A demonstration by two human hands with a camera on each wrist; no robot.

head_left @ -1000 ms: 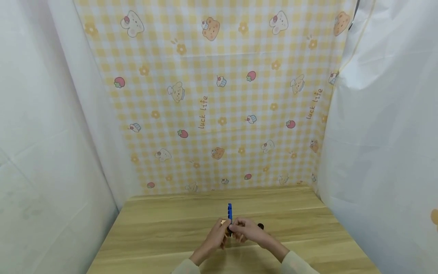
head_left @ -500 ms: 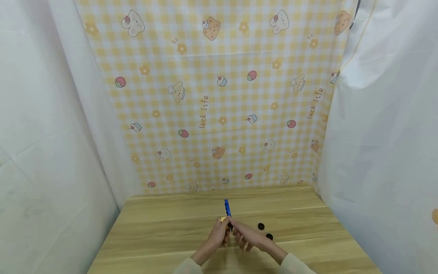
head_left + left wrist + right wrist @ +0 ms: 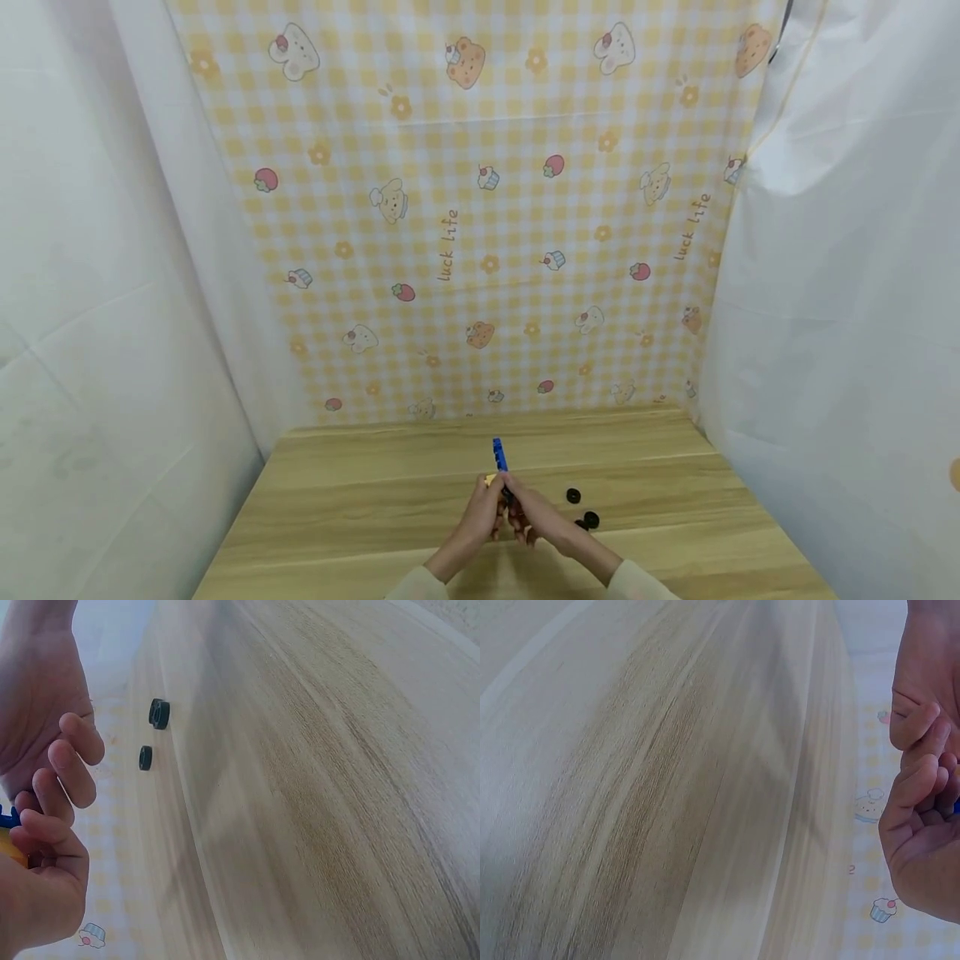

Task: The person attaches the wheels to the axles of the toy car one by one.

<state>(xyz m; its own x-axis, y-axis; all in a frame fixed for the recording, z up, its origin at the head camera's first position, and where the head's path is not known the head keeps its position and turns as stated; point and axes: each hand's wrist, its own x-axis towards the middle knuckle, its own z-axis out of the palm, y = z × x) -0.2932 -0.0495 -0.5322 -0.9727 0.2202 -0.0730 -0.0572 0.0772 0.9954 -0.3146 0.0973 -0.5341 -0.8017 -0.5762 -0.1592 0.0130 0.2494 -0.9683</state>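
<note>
Fingers: both hands meet over the middle of the desk; the left hand (image 3: 480, 518) has its fingers (image 3: 46, 829) curled round the lower end of a blue toy beam (image 3: 498, 455), and the right hand (image 3: 534, 517) pinches the same end from the other side with bent fingers (image 3: 71, 761).
Backdrop: a yellow checked cloth (image 3: 480, 208) printed with cartoon animals, strawberries and the words "luck life" hangs behind the desk, with white sheets (image 3: 840, 292) on both sides.
Desk: light wooden desk (image 3: 360, 508), grain running left to right.
Sleeves: pale cuffs (image 3: 637, 583) show at the bottom edge of the head view.
Blue toy beam: upright, slightly tilted, sticking up out of the joined hands, above the desk; a small yellow piece (image 3: 490, 480) shows beside it at the left hand.
Black wheels: two small black wheels (image 3: 573, 496) (image 3: 591, 520) lie on the desk just right of the right hand, apart from it.
</note>
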